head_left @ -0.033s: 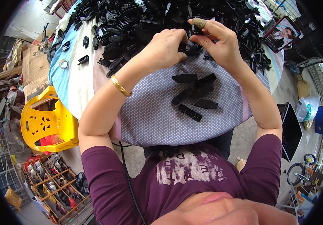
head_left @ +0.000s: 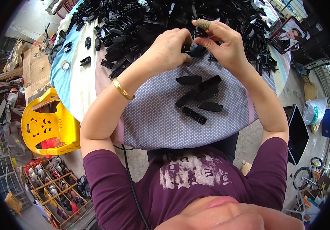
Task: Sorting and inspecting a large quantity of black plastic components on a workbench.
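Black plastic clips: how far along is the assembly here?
Done: a few black clips lie set apart on the dotted cloth. In hand: the left hand and right hand pinch one small black piece together. Left: a big heap of black parts beyond them.

Left hand (head_left: 169, 51) and right hand (head_left: 226, 46) meet over small black plastic part (head_left: 196, 50), fingers pinching it. Five finished black pieces (head_left: 199, 96) lie on dotted cloth (head_left: 157, 119). Big black parts heap (head_left: 153, 19) beyond. Gold bangle (head_left: 122, 89) on left wrist. Yellow plastic stool (head_left: 48, 122) beside table.
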{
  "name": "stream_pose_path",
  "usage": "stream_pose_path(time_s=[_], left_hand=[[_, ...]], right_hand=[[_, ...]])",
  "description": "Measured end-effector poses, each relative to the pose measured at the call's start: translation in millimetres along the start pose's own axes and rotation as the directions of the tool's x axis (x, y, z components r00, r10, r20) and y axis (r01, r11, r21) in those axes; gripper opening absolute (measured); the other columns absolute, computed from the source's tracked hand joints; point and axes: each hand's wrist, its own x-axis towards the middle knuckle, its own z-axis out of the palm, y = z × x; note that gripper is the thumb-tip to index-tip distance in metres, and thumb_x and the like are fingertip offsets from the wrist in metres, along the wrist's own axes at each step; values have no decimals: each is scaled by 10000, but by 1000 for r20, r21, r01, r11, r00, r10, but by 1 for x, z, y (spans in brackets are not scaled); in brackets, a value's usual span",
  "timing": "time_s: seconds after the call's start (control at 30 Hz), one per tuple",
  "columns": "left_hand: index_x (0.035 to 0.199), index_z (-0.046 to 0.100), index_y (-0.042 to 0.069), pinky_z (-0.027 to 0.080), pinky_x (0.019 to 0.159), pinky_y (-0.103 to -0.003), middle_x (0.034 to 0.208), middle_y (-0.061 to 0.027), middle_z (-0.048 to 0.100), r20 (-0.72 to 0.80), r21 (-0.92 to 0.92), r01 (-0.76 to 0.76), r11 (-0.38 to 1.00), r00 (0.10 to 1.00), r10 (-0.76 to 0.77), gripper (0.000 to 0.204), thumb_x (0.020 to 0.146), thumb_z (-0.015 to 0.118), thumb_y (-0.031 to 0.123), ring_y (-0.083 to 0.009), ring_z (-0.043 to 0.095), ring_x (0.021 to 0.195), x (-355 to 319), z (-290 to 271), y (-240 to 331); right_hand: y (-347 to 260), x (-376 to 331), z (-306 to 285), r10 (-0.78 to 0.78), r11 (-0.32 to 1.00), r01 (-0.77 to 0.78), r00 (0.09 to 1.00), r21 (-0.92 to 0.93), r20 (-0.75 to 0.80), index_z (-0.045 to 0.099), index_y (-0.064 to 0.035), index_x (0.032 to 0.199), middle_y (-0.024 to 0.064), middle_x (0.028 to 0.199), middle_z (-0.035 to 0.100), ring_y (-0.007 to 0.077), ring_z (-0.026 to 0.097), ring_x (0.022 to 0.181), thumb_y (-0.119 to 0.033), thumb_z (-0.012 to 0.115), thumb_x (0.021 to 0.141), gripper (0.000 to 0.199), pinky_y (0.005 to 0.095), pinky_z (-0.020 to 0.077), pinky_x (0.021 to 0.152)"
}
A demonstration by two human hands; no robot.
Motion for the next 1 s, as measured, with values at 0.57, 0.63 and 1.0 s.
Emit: stream_pose_path(time_s=[0.57, 0.63, 1.0], left_hand=[[1191, 537, 16, 483, 846, -270, 988, -73, 603, -118, -968, -47, 248, 952, -282, 339, 854, 569, 12, -143, 589, 899, -17, -4, -3], [1171, 544, -8, 483, 835, -256, 984, -74, 616, -224, -889, -110, 444, 951, -212, 336, 838, 591, 8, -132, 591, 902, -17, -6, 8], [1146, 581, -14, 512, 789, -254, 963, -79, 650, -243, -859, -110, 500, 947, -209, 357, 801, 657, 37, -129, 623, 849, -23, -7, 4]], right_hand=[[-14, -5, 13, 18, 997, -20, 1000, 80, 21, 592, 40, 1093, 116, 976, 636, 144, 641, 837, -26, 659, 797, 310, 253, 529, 758], [-15, -6, 14, 116, 978, -104, 992, 183, -51, 593, 37, 1098, 105, 958, 636, 140, 645, 817, -63, 661, 810, 312, 244, 528, 736], [-22, -7, 11, 104, 981, -103, 995, 164, 1, 572, 51, 1129, 51, 882, 555, 73, 552, 809, -39, 588, 854, 290, 181, 479, 692]])
